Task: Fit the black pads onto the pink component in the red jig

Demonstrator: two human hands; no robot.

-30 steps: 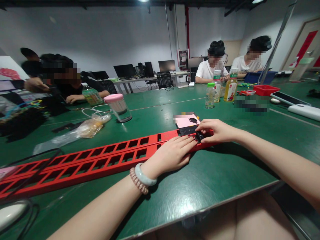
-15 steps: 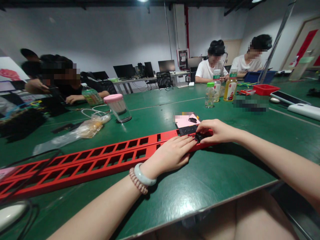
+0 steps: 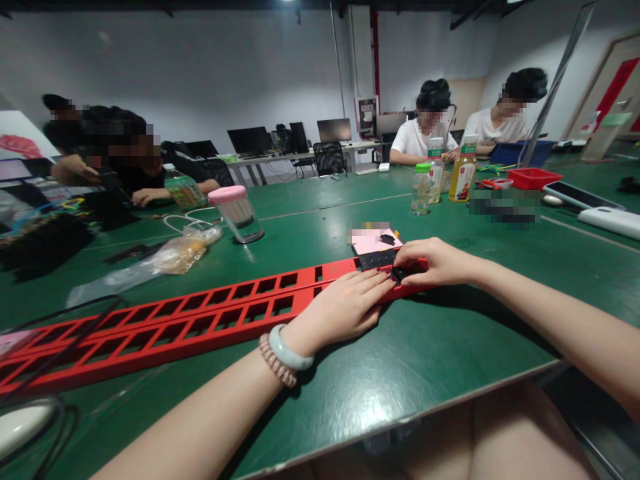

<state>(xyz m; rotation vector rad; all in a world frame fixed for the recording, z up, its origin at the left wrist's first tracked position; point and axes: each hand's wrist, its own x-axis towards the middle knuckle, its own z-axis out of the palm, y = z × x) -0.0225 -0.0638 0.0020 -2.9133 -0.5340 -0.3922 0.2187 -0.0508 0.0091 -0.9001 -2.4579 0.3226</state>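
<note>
A long red metal frame (image 3: 200,319) with rows of rectangular slots lies across the green table (image 3: 440,347). My left hand (image 3: 345,307) rests flat on its right end, fingers together, pressing it down. My right hand (image 3: 435,261) curls over the frame's tip, its fingers on a small black part (image 3: 400,272) seated there. Just behind the tip lies a pink card (image 3: 373,241) with another small black piece on it.
A pink-lidded clear jar (image 3: 235,213), a plastic bag (image 3: 170,259) and white cable lie to the left. Drink bottles (image 3: 463,175), a red tray (image 3: 533,178) and flat devices stand at the right. Other people sit at the far sides. The table edge is near me.
</note>
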